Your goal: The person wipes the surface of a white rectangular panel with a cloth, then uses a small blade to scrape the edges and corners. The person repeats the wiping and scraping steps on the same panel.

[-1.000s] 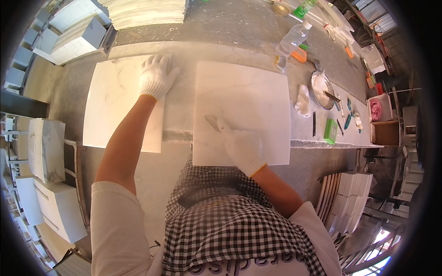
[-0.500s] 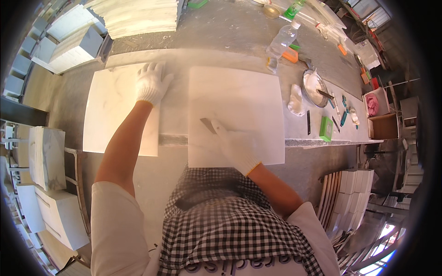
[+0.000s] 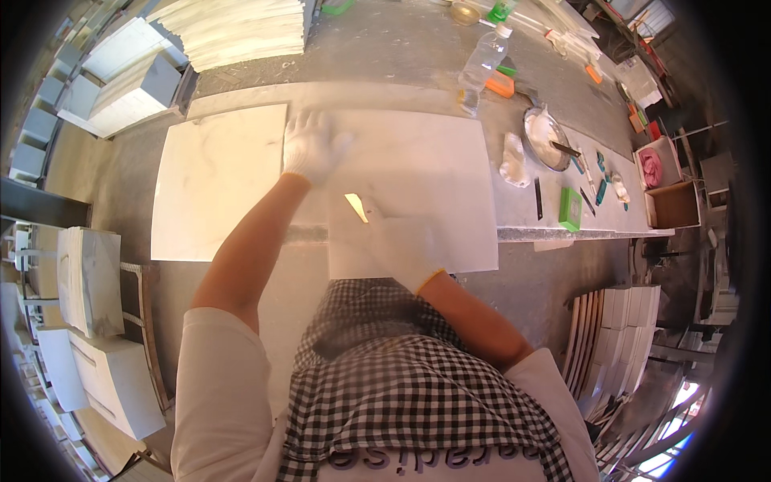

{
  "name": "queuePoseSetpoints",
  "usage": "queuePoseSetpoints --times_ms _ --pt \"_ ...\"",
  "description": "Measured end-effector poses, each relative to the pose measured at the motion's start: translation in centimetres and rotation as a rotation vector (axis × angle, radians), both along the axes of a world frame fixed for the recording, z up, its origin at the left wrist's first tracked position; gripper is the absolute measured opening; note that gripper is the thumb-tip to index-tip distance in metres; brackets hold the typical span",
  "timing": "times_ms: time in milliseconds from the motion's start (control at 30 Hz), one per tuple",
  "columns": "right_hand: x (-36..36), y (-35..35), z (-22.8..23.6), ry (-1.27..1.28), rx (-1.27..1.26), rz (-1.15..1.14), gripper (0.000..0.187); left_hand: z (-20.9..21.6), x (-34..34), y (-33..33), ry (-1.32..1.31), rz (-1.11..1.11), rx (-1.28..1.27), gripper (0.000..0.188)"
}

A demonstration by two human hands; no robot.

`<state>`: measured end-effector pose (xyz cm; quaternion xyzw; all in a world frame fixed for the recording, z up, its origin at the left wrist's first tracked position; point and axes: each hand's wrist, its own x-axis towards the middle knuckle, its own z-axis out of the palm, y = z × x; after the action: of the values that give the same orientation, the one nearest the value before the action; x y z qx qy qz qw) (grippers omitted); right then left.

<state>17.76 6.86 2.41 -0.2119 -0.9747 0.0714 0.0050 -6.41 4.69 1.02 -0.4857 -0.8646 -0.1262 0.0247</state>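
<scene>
My left hand [image 3: 309, 151], in a white knit glove, lies with fingers spread by the left edge of the right-hand white slab. Just left of it rests a pale marble-look slab [image 3: 217, 193] with faint grey veins. My right hand [image 3: 405, 245], gloved too and smeared by motion, is over the lower half of the right-hand slab [image 3: 450, 177]. It is closed on a scraper, whose flat metal blade [image 3: 356, 208] points up and left and shines yellowish in the light. The scraper's handle is hidden in the hand.
At right on the bench sit a bowl of white paste [image 3: 546, 138], a white cloth [image 3: 514, 161], a green box [image 3: 569, 209] and several small tools. Farther back stands a clear bottle [image 3: 486, 60]. Slabs are stacked at back left [image 3: 233, 32] and lower right [image 3: 618, 337].
My left hand has moved right, from the left slab to the edge of the right one. The scraper blade has turned and now catches the light.
</scene>
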Motion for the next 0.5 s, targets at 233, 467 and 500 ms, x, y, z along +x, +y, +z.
queuePoseSetpoints --times_ms 233,467,500 --pt "0.0 0.7 0.0 -0.002 0.025 0.046 0.054 -1.4 -0.2 0.0 0.049 -0.022 0.145 0.069" --pt "0.5 1.8 0.7 0.072 -0.081 0.129 0.046 -1.4 -0.3 0.1 0.001 -0.033 0.187 0.063" --pt "0.5 2.0 0.8 0.117 -0.084 0.148 0.046 -1.4 -0.4 0.1 0.0 -0.038 0.191 0.063"
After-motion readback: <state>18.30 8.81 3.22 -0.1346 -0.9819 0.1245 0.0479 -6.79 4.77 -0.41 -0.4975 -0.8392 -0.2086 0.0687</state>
